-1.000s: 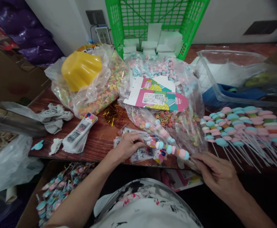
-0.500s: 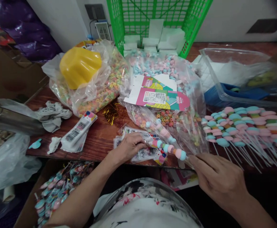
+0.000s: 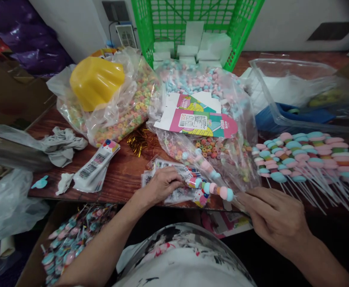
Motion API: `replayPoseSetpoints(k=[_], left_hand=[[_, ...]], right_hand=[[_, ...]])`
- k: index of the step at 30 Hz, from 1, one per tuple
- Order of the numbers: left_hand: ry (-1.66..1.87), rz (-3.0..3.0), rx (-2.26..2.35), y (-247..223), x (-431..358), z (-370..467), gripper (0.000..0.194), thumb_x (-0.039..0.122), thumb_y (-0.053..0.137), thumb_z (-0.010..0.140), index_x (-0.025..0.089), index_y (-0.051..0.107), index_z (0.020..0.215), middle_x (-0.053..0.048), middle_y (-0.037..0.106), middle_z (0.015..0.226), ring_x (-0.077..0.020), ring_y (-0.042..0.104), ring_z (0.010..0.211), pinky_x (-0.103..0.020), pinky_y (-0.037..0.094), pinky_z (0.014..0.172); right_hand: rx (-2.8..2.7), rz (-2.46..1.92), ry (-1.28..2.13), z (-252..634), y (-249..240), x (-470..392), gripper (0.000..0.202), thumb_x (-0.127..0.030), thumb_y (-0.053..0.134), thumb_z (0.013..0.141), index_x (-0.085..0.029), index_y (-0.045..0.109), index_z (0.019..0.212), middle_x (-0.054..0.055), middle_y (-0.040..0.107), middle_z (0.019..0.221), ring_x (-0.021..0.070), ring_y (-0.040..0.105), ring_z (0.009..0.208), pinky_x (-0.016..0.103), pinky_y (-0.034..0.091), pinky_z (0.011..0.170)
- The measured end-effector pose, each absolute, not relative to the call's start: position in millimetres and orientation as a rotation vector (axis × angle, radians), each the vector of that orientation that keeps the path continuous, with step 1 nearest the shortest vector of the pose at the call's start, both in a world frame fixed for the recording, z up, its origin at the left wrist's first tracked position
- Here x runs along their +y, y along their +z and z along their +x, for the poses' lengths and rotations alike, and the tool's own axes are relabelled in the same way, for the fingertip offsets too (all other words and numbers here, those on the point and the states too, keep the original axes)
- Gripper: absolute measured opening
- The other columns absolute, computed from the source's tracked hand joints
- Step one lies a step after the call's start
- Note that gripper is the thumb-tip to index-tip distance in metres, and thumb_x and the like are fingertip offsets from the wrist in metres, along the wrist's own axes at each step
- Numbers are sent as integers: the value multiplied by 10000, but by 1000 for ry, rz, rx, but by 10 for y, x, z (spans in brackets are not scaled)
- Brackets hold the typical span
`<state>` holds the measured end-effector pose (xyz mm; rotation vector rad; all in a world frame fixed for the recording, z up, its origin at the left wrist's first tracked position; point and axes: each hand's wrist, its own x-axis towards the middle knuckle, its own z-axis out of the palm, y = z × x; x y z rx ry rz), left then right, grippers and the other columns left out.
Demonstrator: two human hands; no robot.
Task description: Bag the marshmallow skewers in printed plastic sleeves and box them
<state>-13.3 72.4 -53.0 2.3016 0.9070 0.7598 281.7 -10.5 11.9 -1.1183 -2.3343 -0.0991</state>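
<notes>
A candy skewer [image 3: 213, 188] of pink, blue and orange pieces lies slantwise between my two hands at the table's front edge. My left hand [image 3: 165, 183] pinches the printed clear wrapper around the skewer's left end. My right hand [image 3: 273, 215] has its fingers closed at the right end, near the stick; the grip is partly hidden. Under and beside my left hand are flat printed wrappers [image 3: 177, 195]. Just behind the skewer, another string of candies [image 3: 202, 162] rests on a clear bag. Many finished-looking skewers [image 3: 306, 153] with white sticks lie at the right.
Bags of ring candies [image 3: 117, 123] and pink-blue candies [image 3: 177, 79] stand behind, with a yellow bowl [image 3: 97, 81] and printed cards [image 3: 192, 119] on top. A green crate [image 3: 240, 36] is at the back. Wrapper stack [image 3: 92, 169] lies left; a box of wrapped skewers [image 3: 69, 239] sits below.
The view has shifted slightly, so the table things appear a little farther left. Both hands keep nearly the same pose around the skewer.
</notes>
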Motion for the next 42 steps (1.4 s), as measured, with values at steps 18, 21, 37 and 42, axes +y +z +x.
replayPoseSetpoints(k=[18,21,37,42], left_hand=[[725,2259,812,-519,721,-167,185,283,582,877,164,675,770,-41,643,722,-138,569,727,-251,438,694],[733,2283,817,-509,707,-185,186,273,563,882,159,663,774,-46,631,723,-146,565,729,-261,444,693],[619,2574,858,-236,571,-23,256,184,482,863,151,565,1103,-104,650,957,-212,579,914,-368,433,828],[540,2405,788,-160,505,66,239,182,534,849,157,559,1085,-87,657,949,-181,602,859,-286,454,759]], right_hand=[[-2372,-1018,-92,2635,29,16,272,-31,481,805,-174,644,968,60,666,843,170,640,764,306,530,684],[-2341,-1015,-82,2626,35,64,267,-41,478,806,-184,655,944,51,673,827,159,642,736,294,532,669],[-2276,-926,-299,2845,210,-157,383,-6,588,743,-186,657,1074,58,711,887,187,642,796,339,491,699],[-2273,-882,-257,2919,239,-208,338,-18,571,773,-185,657,1054,40,714,871,169,628,787,330,486,694]])
